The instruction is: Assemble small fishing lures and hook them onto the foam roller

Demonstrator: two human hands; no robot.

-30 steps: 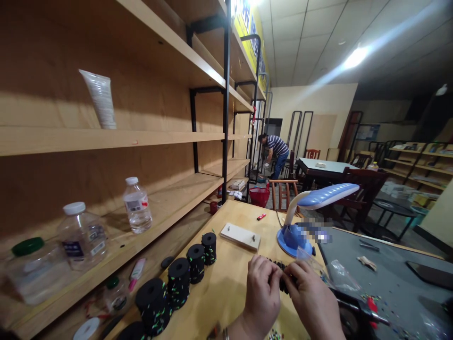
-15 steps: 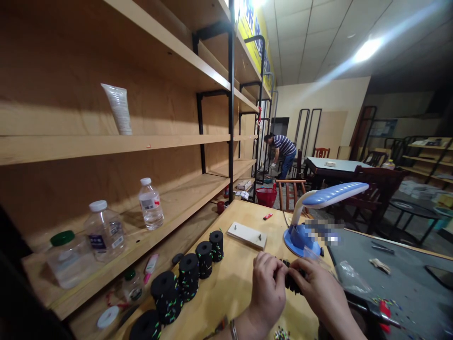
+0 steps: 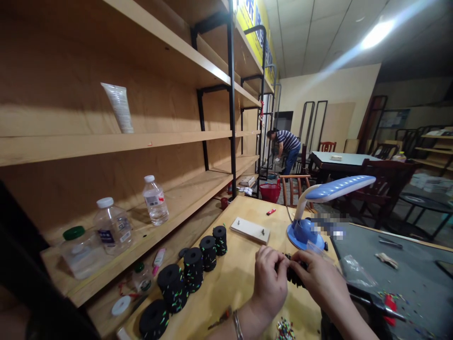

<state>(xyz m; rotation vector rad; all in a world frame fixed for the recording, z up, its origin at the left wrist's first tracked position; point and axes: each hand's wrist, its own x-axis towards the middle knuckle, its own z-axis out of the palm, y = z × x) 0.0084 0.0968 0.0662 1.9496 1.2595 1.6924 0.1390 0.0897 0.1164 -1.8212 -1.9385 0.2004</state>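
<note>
My left hand (image 3: 271,278) is closed, its thumb and fingers pinched at the left end of a dark, ridged piece (image 3: 294,277). Wrapped round the right side of that same piece are the closed fingers of my right hand (image 3: 314,274). Both hands are close together above the wooden table (image 3: 226,293). A pile of small coloured bits (image 3: 285,329) lies below them. To the left stands a row of several black cylinders with coloured specks, one of them a black cylinder (image 3: 172,287) with a hole in its top.
A blue lamp (image 3: 304,234) and a pale block with two pegs (image 3: 249,230) stand beyond my hands. A grey mat (image 3: 417,283) holds tweezers and a plastic bag. Shelves with bottles (image 3: 155,200) rise at left. A person in a striped shirt (image 3: 288,140) bends over in the background.
The view has shifted slightly, so the shelf bottles and cylinders sit further right. Both hands keep hold of the dark piece, with only slight finger movement.
</note>
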